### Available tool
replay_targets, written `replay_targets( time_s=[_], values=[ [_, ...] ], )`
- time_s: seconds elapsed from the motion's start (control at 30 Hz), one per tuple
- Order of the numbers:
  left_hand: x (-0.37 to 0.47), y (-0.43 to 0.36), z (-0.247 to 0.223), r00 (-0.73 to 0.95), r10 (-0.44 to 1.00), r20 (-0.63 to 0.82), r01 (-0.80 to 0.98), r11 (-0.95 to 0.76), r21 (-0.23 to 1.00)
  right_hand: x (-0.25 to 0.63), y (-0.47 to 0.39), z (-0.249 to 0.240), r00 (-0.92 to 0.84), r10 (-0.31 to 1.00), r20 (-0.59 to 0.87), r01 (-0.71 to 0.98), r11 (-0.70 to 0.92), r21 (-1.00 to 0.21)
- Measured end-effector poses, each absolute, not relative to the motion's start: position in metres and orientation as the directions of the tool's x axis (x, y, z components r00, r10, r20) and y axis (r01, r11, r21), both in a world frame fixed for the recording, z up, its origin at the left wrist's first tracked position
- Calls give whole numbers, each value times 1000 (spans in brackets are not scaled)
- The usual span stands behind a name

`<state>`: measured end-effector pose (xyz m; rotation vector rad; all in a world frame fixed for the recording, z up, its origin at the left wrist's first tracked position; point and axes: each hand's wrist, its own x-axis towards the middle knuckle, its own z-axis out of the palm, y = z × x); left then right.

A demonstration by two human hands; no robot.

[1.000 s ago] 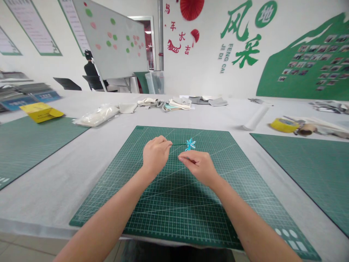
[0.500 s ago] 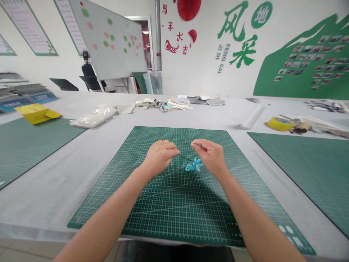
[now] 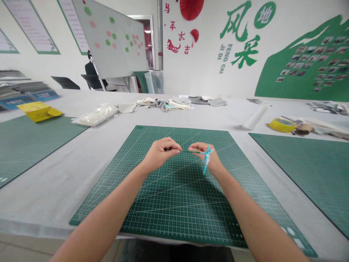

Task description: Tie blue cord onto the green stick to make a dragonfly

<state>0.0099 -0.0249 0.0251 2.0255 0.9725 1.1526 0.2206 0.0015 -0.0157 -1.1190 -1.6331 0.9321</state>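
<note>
A small light-blue craft flower [image 3: 207,157] with looped and pointed petals sits at the end of a thin green stem [image 3: 185,151]. My left hand [image 3: 160,154] pinches the stem's far end between thumb and fingertips. Closer to the bloom, the thumb and fingers of my right hand [image 3: 216,163] are closed on the stem, and the bloom lies in front of that hand's palm side. Both hands hold the flower above a green cutting mat [image 3: 174,203] with a white grid, the stem lying roughly level between them.
More cutting mats lie left [image 3: 40,145] and right [image 3: 305,167]. Beyond them are a yellow packet [image 3: 39,111], a plastic bag [image 3: 95,114], fabric scraps [image 3: 178,103], a white roll [image 3: 255,117] and yellow tape [image 3: 283,125]. A person [image 3: 89,69] sits by the whiteboard [image 3: 117,47].
The flower has swung up and to the right, its stem now nearly level. My right fingers have come down onto the stem, closer to my left hand.
</note>
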Motion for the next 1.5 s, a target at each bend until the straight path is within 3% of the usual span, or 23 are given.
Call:
replay_targets(
  time_s=[0.27,0.57,0.93,1.1,1.23,1.4,1.5],
  values=[
    [3,-11,10,14,908,418,350,-396,849,197,-16,-18,-272,931,243,473,350,-809],
    [2,-9,6,-55,889,454,534,-358,766,180,-42,-12,-394,825,404,512,562,-650],
    [9,-21,5,174,795,582,821,-443,360,184,-48,-4,-436,705,560,505,706,-495],
    [13,-23,6,399,716,573,831,-546,103,196,-43,3,-319,687,653,586,685,-433],
    [13,-24,9,538,650,536,786,-617,-41,207,-36,7,-228,684,693,603,658,-450],
    [10,-24,14,616,598,513,726,-684,-74,215,-26,8,-128,705,698,578,625,-525],
    [9,-25,17,624,592,510,677,-735,26,220,-19,7,-51,760,648,552,562,-616]
  ],
)
